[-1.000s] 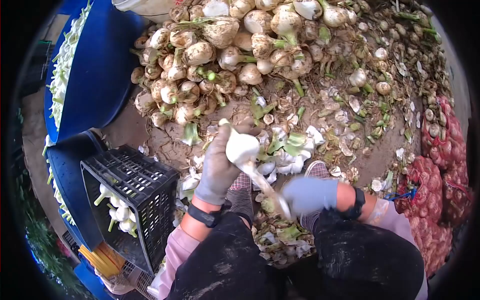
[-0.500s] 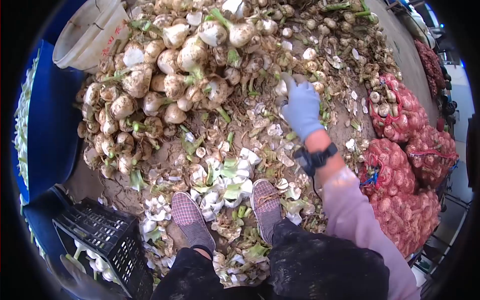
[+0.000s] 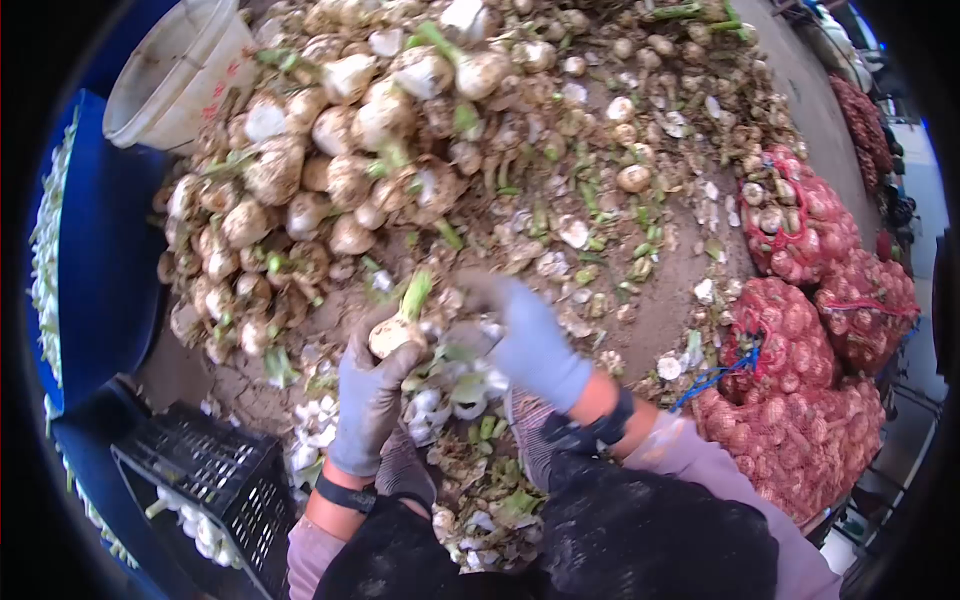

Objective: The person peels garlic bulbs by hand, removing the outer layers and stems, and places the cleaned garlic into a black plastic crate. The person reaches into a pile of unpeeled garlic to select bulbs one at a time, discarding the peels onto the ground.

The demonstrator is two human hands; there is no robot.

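My left hand [image 3: 365,408], in a soiled grey glove, grips a garlic bulb [image 3: 393,337] between thumb and fingers. The bulb's short green stem points up and away from me. To its right is my gloved right hand [image 3: 535,345], apart from the bulb; its fingers are smeared by motion, and whether they hold anything does not show. Below both hands, peeled white and green garlic skins [image 3: 465,385] lie between my shoes. A large heap of dirty garlic bulbs [image 3: 270,170] spreads ahead and to the left.
Red net bags of garlic [image 3: 785,430] stand on the right. At lower left a black plastic crate [image 3: 205,450] contains white garlic, beside a blue container [image 3: 110,240]. A white bucket [image 3: 180,80] sits at upper left. Skins and stem pieces litter the floor.
My right hand has come back from the scattered bulbs toward me. My left hand has moved from beside the crate to the middle and now holds a garlic bulb.
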